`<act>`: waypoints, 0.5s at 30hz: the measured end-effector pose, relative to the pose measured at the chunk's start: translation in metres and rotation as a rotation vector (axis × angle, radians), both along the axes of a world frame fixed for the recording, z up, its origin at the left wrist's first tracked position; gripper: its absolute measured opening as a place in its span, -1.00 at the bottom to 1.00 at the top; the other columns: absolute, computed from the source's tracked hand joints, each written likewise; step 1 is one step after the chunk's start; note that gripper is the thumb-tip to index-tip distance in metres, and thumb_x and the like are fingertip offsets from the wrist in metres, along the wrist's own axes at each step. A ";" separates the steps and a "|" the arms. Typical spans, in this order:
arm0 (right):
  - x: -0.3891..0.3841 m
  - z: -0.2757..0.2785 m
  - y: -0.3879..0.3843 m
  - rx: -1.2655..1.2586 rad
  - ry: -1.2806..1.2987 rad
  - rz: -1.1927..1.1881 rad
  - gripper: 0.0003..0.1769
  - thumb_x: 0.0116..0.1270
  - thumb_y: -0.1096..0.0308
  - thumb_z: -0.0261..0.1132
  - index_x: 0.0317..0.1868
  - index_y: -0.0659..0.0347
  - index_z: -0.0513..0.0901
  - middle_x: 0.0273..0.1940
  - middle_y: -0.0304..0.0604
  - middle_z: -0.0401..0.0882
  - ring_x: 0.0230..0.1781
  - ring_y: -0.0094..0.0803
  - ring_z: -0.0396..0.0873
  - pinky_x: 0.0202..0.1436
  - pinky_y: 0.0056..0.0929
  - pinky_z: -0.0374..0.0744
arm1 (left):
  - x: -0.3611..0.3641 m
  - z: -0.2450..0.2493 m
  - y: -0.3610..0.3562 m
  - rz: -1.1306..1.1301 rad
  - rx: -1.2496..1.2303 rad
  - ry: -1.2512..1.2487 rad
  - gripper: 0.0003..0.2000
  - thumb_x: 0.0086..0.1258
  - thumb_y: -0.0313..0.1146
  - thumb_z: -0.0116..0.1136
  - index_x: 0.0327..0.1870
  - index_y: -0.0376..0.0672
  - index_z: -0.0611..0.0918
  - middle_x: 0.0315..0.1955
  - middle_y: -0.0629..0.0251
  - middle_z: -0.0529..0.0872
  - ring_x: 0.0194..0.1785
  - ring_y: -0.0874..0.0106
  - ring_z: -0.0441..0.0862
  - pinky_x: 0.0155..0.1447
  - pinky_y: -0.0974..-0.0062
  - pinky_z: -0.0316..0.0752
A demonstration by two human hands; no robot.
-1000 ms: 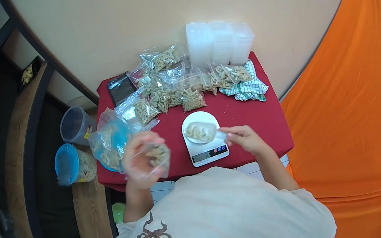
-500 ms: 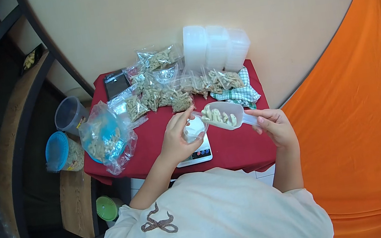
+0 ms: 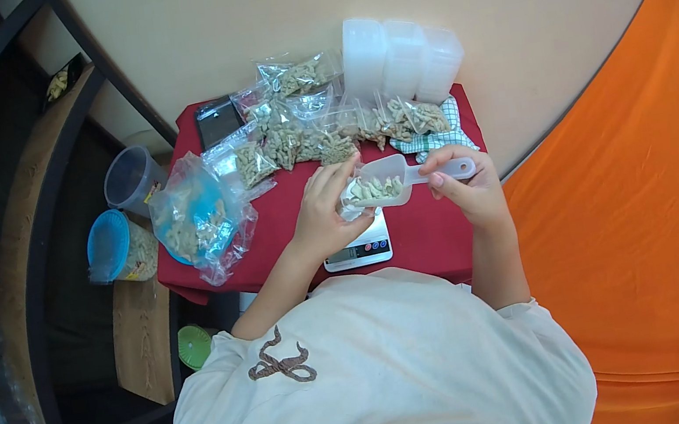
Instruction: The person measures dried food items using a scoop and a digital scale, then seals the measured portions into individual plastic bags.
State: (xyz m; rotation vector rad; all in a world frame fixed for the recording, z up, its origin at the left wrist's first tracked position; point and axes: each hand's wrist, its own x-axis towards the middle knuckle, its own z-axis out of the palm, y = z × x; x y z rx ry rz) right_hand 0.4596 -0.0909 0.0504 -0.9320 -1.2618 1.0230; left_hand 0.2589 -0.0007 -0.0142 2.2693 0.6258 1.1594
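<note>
My right hand [image 3: 468,183] is closed around the handle of a translucent plastic scoop [image 3: 399,192]. Pale, finger-shaped snack pieces [image 3: 373,187] lie in the scoop, whose mouth points left. Curved around what looks like a clear plastic bag [image 3: 350,208], my left hand [image 3: 327,205] meets the scoop's mouth; most of the bag is hidden by the fingers and scoop. Below both hands, a white digital scale [image 3: 359,253] rests on the red-covered table [image 3: 441,236]. Its display is too small to read.
Several filled clear bags [image 3: 289,144] line the table's back, beside stacked translucent containers [image 3: 400,60] and a checked cloth [image 3: 452,127]. A large open bag [image 3: 197,221] sits at left, near a blue-lidded tub [image 3: 119,247]. Shelving [image 3: 42,184] stands left; orange fabric [image 3: 632,210] hangs right.
My right hand has tipped the scoop and brought it left against the bag's opening; the pieces have slid toward its mouth. The camera view has shifted slightly.
</note>
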 end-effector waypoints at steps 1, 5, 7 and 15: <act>-0.008 0.000 0.003 0.008 0.007 -0.042 -0.84 0.18 0.47 0.32 -0.21 0.30 0.62 -0.34 -0.30 0.56 -0.47 -0.68 0.45 -0.40 -0.70 0.43 | -0.002 -0.001 0.001 0.004 0.019 -0.016 -0.25 -0.12 -0.40 0.34 0.26 -0.17 0.37 -0.08 0.17 0.55 -0.04 0.21 0.51 0.08 0.30 0.37; -0.031 0.003 0.016 0.089 -0.158 -0.102 -0.84 0.24 0.47 0.27 -0.19 0.30 0.54 -0.36 -0.28 0.55 -0.47 -0.63 0.47 -0.39 -0.64 0.45 | -0.011 0.000 0.005 -0.014 -0.021 -0.010 -0.23 -0.14 -0.40 0.35 0.26 -0.17 0.37 -0.07 0.14 0.54 -0.04 0.19 0.51 0.09 0.30 0.37; -0.038 0.007 0.021 0.183 -0.346 -0.104 -0.82 0.24 0.45 0.26 -0.18 0.31 0.48 -0.36 -0.22 0.53 -0.43 -0.53 0.49 -0.36 -0.55 0.47 | -0.014 -0.006 0.009 -0.022 -0.072 -0.046 -0.22 -0.16 -0.41 0.36 0.26 -0.17 0.37 -0.07 0.12 0.54 -0.04 0.18 0.51 0.10 0.28 0.37; -0.036 0.014 0.021 0.244 -0.391 -0.045 -0.83 0.30 0.35 0.24 -0.23 0.25 0.46 -0.35 -0.22 0.48 -0.30 -0.50 0.45 -0.20 -0.51 0.42 | -0.024 -0.021 0.022 -0.085 -0.167 -0.132 -0.19 -0.12 -0.45 0.36 0.31 -0.20 0.31 -0.08 0.15 0.53 -0.07 0.30 0.51 0.03 0.35 0.44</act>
